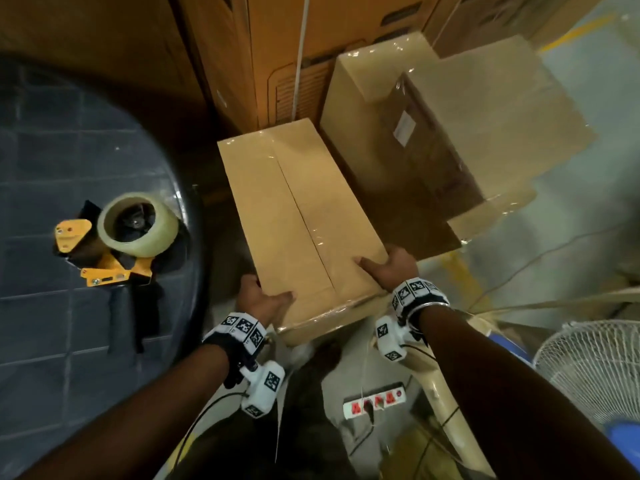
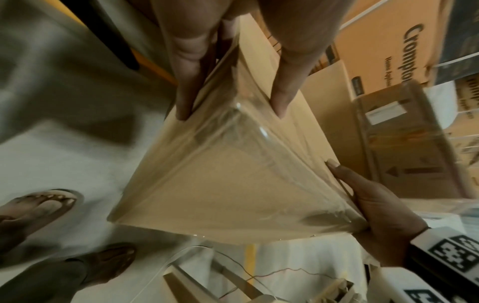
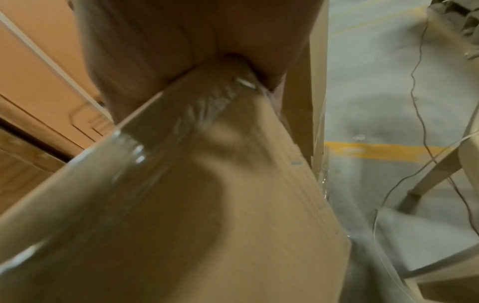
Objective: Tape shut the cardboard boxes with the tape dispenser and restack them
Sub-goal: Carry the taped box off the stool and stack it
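Note:
A long cardboard box (image 1: 298, 216) with clear tape along its top seam sits between my hands. My left hand (image 1: 266, 297) grips its near left corner, thumb on top, and the fingers (image 2: 186, 82) run down the side. My right hand (image 1: 388, 268) grips the near right corner, also thumb on top. The left wrist view shows the box (image 2: 233, 184) from below, its near end off the floor, with the right hand (image 2: 376, 205) at its edge. The yellow tape dispenser (image 1: 117, 244) lies on a dark round table (image 1: 69, 150) to the left, apart from both hands.
Taped boxes (image 1: 467, 133) are stacked to the right of the held box, and tall printed cartons (image 1: 277, 46) stand behind. A white fan (image 1: 595, 368), a power strip (image 1: 374, 403) and loose cables lie near my feet (image 2: 44, 203).

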A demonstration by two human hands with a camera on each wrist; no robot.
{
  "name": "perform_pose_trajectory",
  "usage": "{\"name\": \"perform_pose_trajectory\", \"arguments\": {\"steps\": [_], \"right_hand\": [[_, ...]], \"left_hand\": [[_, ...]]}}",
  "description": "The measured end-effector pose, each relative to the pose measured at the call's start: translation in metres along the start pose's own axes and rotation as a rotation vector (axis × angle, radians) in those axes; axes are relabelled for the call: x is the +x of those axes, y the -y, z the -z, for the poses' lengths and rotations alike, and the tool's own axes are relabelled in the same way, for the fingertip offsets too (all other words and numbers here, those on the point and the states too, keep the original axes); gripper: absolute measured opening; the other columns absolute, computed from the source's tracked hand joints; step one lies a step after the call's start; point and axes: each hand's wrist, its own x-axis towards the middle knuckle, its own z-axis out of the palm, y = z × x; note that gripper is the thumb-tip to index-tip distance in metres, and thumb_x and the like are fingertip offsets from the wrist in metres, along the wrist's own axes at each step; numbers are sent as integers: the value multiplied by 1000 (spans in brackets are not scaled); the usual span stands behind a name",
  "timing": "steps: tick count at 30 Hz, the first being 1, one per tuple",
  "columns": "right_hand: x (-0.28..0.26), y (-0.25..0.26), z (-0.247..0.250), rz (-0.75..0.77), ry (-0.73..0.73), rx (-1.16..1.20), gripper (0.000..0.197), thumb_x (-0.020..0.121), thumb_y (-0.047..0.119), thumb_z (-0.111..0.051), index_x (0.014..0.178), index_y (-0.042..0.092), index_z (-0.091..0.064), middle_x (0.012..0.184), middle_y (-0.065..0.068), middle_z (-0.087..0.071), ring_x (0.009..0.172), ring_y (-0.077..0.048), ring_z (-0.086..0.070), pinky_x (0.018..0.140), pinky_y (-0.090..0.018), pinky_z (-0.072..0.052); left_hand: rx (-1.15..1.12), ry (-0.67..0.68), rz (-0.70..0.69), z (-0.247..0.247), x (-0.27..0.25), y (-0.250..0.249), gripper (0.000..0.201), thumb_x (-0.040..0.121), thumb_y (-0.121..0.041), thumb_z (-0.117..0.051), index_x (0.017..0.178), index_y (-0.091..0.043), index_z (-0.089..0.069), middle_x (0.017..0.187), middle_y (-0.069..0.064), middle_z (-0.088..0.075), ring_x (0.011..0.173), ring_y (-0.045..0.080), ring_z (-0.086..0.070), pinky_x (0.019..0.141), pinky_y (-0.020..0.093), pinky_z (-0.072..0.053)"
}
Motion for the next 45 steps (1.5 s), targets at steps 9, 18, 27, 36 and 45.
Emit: {"name": "perform_pose_trajectory", "arguments": {"steps": [9, 18, 27, 36, 45], "right_hand": [[94, -62, -43, 3, 142, -12, 59, 92, 51, -72, 135, 15, -56, 130, -8, -67, 122, -33, -63, 102, -43, -50], [136, -108, -64, -158, 151, -81, 51, 95, 30, -74, 138, 15, -50, 136, -10, -64, 127, -37, -61, 107, -52, -50], [130, -139, -97, -333, -101, 57, 85, 83, 37, -84, 153, 18, -38, 153, -11, -45, 142, -38, -44, 113, -57, -42], [121, -146, -103, -601, -173, 473, 82, 79, 31, -89, 145, 17, -41, 132, -11, -60, 125, -37, -57, 100, -44, -48], [115, -156, -96, -522, -274, 576, 76, 75, 23, -92, 141, 24, -53, 130, -5, -65, 122, -31, -61, 108, -51, -51]], "left_hand": [[21, -30, 88, -64, 75, 30, 67, 71, -11, -87, 117, -16, -39, 104, 0, -58, 92, 19, -57, 76, 27, -48], [-111, 206, 154, -117, 120, 81, 94, 63, 2, -84, 138, -35, -40, 122, -4, -63, 112, 22, -59, 99, 49, -49], [-134, 263, 235, -133, 130, 85, 83, 96, -4, -56, 144, -58, -16, 140, 22, -50, 129, 58, -38, 94, 71, -36], [-237, 197, 170, -129, 130, 96, 86, 95, 8, -53, 148, -53, -23, 138, 5, -55, 124, 31, -52, 90, 52, -48], [-265, 220, 142, -132, 126, 105, 83, 99, -5, -53, 143, -64, -15, 152, -9, -42, 137, 28, -42, 98, 66, -39]]}}
